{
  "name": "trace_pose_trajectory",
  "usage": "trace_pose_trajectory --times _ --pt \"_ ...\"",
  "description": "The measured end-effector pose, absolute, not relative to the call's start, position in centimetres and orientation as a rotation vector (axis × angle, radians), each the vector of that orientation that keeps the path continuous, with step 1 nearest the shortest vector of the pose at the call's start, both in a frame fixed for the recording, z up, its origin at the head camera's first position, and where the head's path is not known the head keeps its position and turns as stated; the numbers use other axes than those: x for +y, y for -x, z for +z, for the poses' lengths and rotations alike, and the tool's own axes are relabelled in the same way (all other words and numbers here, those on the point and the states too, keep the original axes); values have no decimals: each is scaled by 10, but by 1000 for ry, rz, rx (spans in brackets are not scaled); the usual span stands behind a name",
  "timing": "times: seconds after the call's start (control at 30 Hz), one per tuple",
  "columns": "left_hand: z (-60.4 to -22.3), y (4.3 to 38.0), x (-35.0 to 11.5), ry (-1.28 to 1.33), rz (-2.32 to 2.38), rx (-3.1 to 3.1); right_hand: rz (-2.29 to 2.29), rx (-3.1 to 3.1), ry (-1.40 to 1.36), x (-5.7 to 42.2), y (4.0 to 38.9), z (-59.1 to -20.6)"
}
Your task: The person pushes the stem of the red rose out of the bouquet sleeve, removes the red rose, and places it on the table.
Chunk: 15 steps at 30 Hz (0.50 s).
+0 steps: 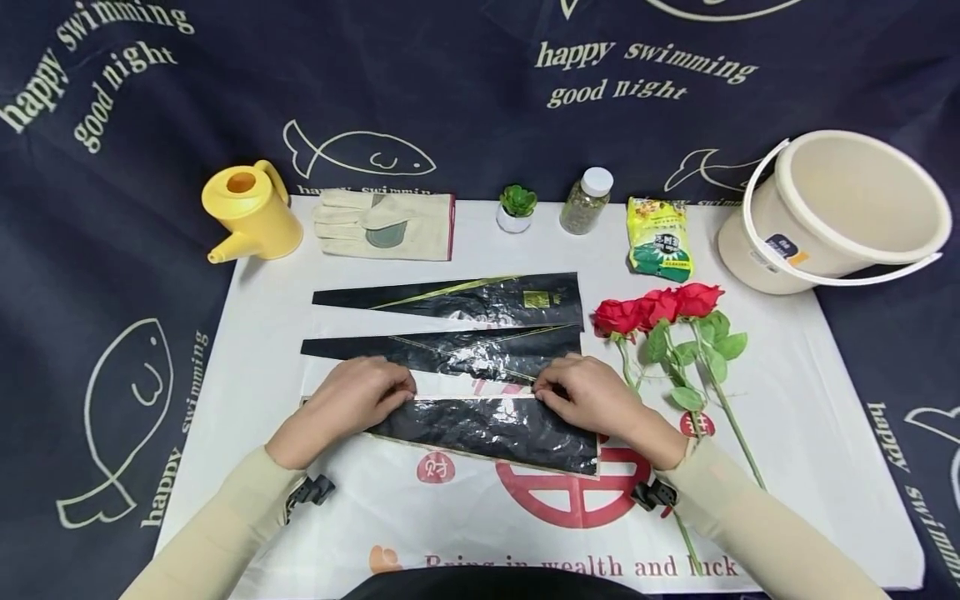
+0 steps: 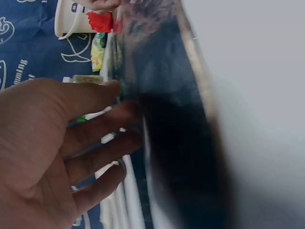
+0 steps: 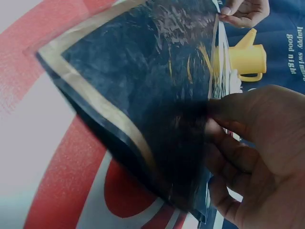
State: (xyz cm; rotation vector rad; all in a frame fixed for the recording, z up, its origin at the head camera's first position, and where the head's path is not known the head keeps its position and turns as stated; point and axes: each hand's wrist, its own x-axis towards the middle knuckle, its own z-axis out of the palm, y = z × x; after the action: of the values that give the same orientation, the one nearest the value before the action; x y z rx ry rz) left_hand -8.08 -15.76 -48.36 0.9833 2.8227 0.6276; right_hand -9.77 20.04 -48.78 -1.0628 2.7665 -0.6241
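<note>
A black, tapered plastic flower sleeve [image 1: 487, 429] with a pale border is held nearest me by its far edge. My left hand [image 1: 360, 396] pinches that edge between thumb and forefinger toward the left. Further right, my right hand [image 1: 592, 398] pinches the same edge. In the right wrist view the sleeve [image 3: 128, 67] hangs tilted from the fingers, its gold-edged corner lifted off the cloth. Beyond the hands, a second black sleeve [image 1: 450, 350] and a third black sleeve [image 1: 480, 298] with a gold stripe lie flat, narrow ends to the left.
Red roses [image 1: 660, 308] with long stems lie to the right. Along the back stand a yellow watering can [image 1: 258, 217], work gloves [image 1: 390, 225], a small potted plant [image 1: 516, 208], a jar [image 1: 585, 204], a yellow-green packet [image 1: 660, 239] and a beige bucket [image 1: 817, 217]. A printed white cloth [image 1: 322, 533] covers the table.
</note>
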Motion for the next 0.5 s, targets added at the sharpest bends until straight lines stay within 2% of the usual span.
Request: trace_pose_trajectory --times 0.17,0.3,0.5 --pt "-461 103 -147 -1027 657 2976 -644 2885 978 203 109 -474" --pt "-440 126 -132 -912 607 3051 -672 2987 927 203 133 -451" --pt "-424 156 -104 -705 232 3018 -487 3105 784 199 173 -421"
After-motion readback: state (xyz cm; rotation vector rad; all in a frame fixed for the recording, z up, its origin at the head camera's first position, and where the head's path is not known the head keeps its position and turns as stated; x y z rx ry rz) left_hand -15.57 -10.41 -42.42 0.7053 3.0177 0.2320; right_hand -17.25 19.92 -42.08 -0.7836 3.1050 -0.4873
